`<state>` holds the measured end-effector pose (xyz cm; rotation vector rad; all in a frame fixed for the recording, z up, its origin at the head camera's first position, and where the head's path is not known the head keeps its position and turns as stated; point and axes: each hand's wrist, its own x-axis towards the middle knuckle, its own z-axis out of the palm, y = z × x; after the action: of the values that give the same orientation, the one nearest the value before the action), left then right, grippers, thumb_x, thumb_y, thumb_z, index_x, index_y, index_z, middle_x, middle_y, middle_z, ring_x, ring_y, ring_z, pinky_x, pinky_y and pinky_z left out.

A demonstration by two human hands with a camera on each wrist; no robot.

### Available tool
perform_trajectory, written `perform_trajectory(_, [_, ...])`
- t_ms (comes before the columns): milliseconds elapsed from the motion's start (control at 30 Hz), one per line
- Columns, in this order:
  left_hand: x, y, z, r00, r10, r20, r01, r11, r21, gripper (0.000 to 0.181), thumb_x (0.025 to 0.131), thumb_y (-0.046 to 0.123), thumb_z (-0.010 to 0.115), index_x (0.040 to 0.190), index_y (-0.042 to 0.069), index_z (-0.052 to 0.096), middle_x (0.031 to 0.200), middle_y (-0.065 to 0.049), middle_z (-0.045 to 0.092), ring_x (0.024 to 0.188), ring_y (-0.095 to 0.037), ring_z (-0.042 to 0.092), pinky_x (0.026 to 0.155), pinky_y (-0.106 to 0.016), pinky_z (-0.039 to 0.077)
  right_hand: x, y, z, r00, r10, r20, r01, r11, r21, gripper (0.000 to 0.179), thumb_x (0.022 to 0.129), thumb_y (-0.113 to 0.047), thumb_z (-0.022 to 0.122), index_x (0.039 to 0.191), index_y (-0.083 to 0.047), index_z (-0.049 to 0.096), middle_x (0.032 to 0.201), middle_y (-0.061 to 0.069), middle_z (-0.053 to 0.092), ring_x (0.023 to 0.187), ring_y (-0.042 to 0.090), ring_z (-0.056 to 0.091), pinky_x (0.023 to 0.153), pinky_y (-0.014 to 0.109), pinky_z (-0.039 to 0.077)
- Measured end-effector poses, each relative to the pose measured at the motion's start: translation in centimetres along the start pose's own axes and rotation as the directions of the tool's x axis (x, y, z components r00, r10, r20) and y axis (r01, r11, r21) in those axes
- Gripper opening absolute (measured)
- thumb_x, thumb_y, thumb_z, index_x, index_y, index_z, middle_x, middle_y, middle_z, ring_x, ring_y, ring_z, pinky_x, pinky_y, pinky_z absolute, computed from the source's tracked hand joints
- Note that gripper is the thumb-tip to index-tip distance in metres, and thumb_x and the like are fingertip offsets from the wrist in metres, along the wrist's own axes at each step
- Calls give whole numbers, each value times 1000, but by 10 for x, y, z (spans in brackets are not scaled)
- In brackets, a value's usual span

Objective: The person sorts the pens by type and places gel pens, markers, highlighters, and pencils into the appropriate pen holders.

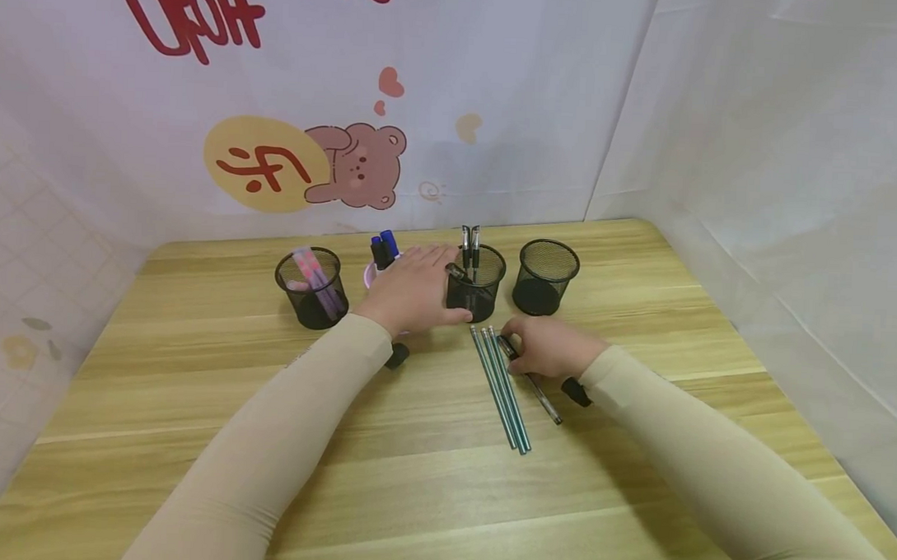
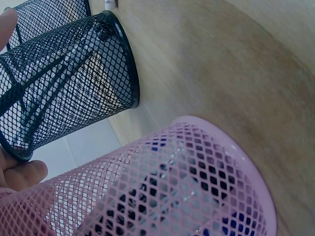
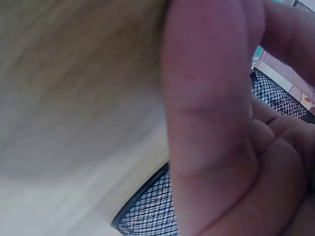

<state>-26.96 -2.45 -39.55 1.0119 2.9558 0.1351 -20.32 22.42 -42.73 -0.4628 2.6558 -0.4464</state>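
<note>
My left hand point(image 1: 417, 291) grips a black mesh pen holder point(image 1: 485, 302) from its left side. Two clear pens point(image 1: 470, 246) with black grips stand up in that holder, and a third leans at its left rim. The left wrist view shows fingers point(image 2: 25, 174) at the rim of this holder point(image 2: 74, 73). My right hand point(image 1: 553, 347) pinches a pen point(image 1: 542, 394) lying slantwise at the table top, its upper end by the fingertips. Just left of it lie several teal pencils point(image 1: 500, 389) side by side. Curled fingers fill the right wrist view, where the pen is hidden.
A second black mesh holder point(image 1: 547, 267) stands at the right. At the left, another black holder point(image 1: 317, 312) carries pink-and-purple pens. Partly behind my left hand is a pink mesh holder point(image 2: 211, 162) with blue and black markers point(image 1: 385, 246). A white printed cloth point(image 1: 514, 109) hangs behind the table.
</note>
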Motion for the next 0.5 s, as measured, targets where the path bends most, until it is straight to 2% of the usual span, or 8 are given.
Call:
perform_trajectory(267, [0, -1, 2, 1000, 13, -9, -13, 1000, 6, 106, 91, 77, 60, 166, 8, 29, 175, -7, 27, 163, -29, 24, 136, -44, 14, -2, -8, 0, 998, 64, 30, -65, 997, 46, 55, 93, -21, 80, 141, -6, 57, 67, 0, 66, 55, 10, 63, 57, 26, 52])
perform_trajectory(500, [0, -1, 2, 1000, 19, -20, -19, 1000, 5, 105, 91, 77, 61, 165, 8, 31, 175, -7, 27, 163, -29, 25, 136, -44, 15, -4, -8, 1, 996, 81, 32, -83, 994, 73, 54, 92, -19, 80, 141, -7, 57, 64, 1, 66, 54, 11, 63, 55, 25, 51])
